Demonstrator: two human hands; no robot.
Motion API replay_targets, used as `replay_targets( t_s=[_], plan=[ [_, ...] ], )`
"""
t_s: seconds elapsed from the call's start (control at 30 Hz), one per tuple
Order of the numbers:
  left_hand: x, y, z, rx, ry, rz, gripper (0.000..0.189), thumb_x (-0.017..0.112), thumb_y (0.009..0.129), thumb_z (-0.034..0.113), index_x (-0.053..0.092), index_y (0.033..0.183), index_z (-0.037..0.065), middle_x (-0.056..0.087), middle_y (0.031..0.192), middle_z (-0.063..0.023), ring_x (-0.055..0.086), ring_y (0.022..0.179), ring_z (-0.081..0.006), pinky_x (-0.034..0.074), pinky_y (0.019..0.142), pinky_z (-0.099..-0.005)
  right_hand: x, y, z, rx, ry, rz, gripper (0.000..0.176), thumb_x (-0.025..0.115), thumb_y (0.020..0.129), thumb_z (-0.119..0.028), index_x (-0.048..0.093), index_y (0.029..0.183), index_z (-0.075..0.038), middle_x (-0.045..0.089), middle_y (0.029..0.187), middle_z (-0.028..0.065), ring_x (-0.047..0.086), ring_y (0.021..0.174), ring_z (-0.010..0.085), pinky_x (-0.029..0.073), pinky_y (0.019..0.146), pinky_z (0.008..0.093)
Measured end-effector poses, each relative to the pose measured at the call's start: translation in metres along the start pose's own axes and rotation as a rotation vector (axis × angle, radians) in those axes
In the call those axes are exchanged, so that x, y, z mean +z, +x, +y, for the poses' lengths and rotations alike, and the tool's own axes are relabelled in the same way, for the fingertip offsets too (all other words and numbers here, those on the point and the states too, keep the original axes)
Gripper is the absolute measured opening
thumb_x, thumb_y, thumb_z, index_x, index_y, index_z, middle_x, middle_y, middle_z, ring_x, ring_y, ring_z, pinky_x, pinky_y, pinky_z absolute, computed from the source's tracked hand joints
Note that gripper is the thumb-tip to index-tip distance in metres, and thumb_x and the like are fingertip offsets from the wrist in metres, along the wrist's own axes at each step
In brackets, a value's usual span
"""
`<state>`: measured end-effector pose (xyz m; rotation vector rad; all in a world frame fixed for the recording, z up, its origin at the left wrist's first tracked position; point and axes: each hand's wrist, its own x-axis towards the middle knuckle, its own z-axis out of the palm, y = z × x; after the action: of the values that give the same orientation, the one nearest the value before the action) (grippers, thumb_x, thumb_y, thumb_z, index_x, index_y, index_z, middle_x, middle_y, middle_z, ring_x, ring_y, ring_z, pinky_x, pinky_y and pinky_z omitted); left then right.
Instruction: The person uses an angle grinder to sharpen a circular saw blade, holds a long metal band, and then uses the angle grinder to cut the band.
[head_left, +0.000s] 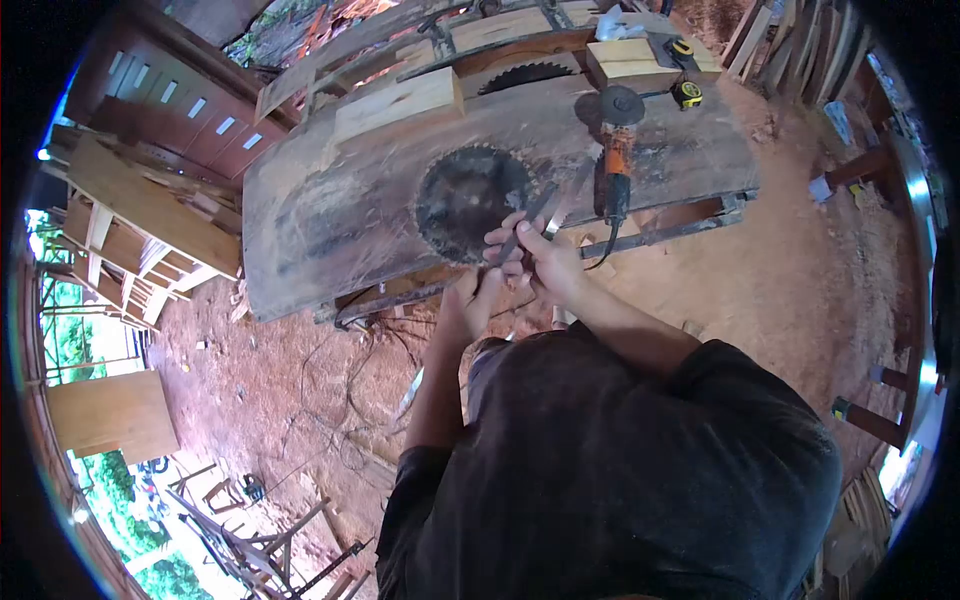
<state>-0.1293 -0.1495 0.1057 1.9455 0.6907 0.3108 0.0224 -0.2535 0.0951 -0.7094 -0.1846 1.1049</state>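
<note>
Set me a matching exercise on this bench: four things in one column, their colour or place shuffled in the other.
1 loose saw blade
2 angle grinder
3 tape measure
4 file

A yellow, near the bench's far right corner
B gripped by the right hand
C orange body, right of the blade
D dark, flat on the bench top

Pairs: 1-D, 2-C, 3-A, 4-B
</note>
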Motion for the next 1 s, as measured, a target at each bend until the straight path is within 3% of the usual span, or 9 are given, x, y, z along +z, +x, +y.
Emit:
replay_targets(
  t_s=[0.17,0.27,0.33,0.37,0.4,0.5,0.83,0.93,1.0],
  plan=[
    [-0.026,0.026,0.019,-0.216,0.536,-0.140,0.042,0.057,0.103,0.031,0.065,0.086,-0.006,0.066,0.070,-0.0148,0.056,0.062,-0.0227,0.044,0.061,-0.0447,-0.005,-0.002,-0.027,-0.157,-0.158,0.209,0.032,0.045,0.110,-0.032,0.056,0.123,-0.005,0.068,0.115,0.0150,0.069,0.097,0.0226,0.059,0.078,0.0371],
    [-0.111,0.018,-0.015,-0.113,0.310,0.058,0.042,0.057,0.103,0.031,0.061,0.078,-0.004,0.050,0.063,-0.0083,0.047,0.063,-0.0127,0.038,0.057,-0.0394,-0.021,-0.044,-0.077,-0.331,-0.195,0.379,0.035,0.046,0.110,-0.037,0.059,0.120,-0.006,0.059,0.083,0.0029,0.053,0.066,0.0130,0.047,0.057,0.0278],
    [-0.202,0.001,-0.075,0.569,0.934,0.160,0.014,0.071,0.083,0.012,0.063,0.086,0.002,0.059,0.078,-0.0126,0.057,0.078,-0.0290,0.043,0.073,-0.0447,-0.049,-0.075,-0.103,-0.434,-0.116,0.444,0.034,0.047,0.109,-0.039,0.060,0.117,-0.008,0.043,0.067,-0.0049,0.040,0.055,0.0097,0.035,0.049,0.0253],
    [-0.249,-0.012,-0.099,0.343,0.940,0.175,0.022,0.074,0.072,0.008,0.059,0.086,0.002,0.060,0.087,-0.0152,0.055,0.090,-0.0379,0.041,0.082,-0.0486,-0.067,-0.086,-0.114,-0.458,0.004,0.467,0.033,0.048,0.108,-0.040,0.060,0.116,-0.010,0.034,0.063,-0.0074,0.035,0.053,0.0088,0.029,0.047,0.0250],
    [-0.272,-0.025,-0.087,0.134,0.300,0.380,0.025,0.070,0.084,0.022,0.055,0.074,0.006,0.054,0.073,-0.0092,0.053,0.071,-0.0280,0.042,0.067,-0.0423,-0.070,-0.102,-0.128,-0.511,-0.040,0.545,0.033,0.048,0.108,-0.041,0.060,0.115,-0.011,0.032,0.063,-0.0077,0.033,0.053,0.0083,0.029,0.048,0.0258],
    [-0.302,-0.063,-0.011,-0.145,-0.039,0.411,0.071,0.033,0.105,0.066,0.041,0.056,0.015,0.030,0.052,0.0046,0.025,0.047,-0.0062,0.015,0.045,-0.0279,-0.100,-0.142,-0.148,-0.646,-0.096,0.677,0.034,0.051,0.107,-0.044,0.060,0.112,-0.012,0.034,0.063,-0.0066,0.035,0.054,0.0094,0.032,0.053,0.0282],
    [-0.281,-0.081,-0.018,-0.082,0.094,0.234,0.035,0.067,0.096,0.027,0.049,0.071,0.009,0.040,0.060,0.0024,0.036,0.055,-0.0082,0.027,0.049,-0.0284,-0.222,-0.133,-0.129,-0.954,0.134,1.045,0.035,0.046,0.106,-0.045,0.050,0.094,-0.013,0.042,0.062,-0.0007,0.039,0.051,0.0146,0.037,0.050,0.0319],
    [-0.276,-0.082,0.030,-0.208,-0.298,0.646,0.029,0.064,0.096,0.022,0.048,0.075,0.009,0.036,0.062,0.0064,0.034,0.057,-0.0058,0.024,0.052,-0.0274,-0.269,-0.105,-0.138,-0.776,0.275,1.163,0.028,0.042,0.107,-0.036,0.051,0.091,-0.014,0.042,0.060,-0.0020,0.039,0.048,0.0148,0.036,0.047,0.0320],
    [-0.293,-0.088,0.056,-0.129,0.175,0.688,0.034,0.061,0.101,0.031,0.046,0.075,0.014,0.034,0.061,0.0079,0.029,0.053,-0.0046,0.021,0.048,-0.0254,-0.299,-0.085,-0.141,-0.686,0.290,1.184,0.029,0.042,0.107,-0.034,0.051,0.088,-0.015,0.042,0.059,-0.0019,0.039,0.047,0.0150,0.036,0.046,0.0321]
  ],
)
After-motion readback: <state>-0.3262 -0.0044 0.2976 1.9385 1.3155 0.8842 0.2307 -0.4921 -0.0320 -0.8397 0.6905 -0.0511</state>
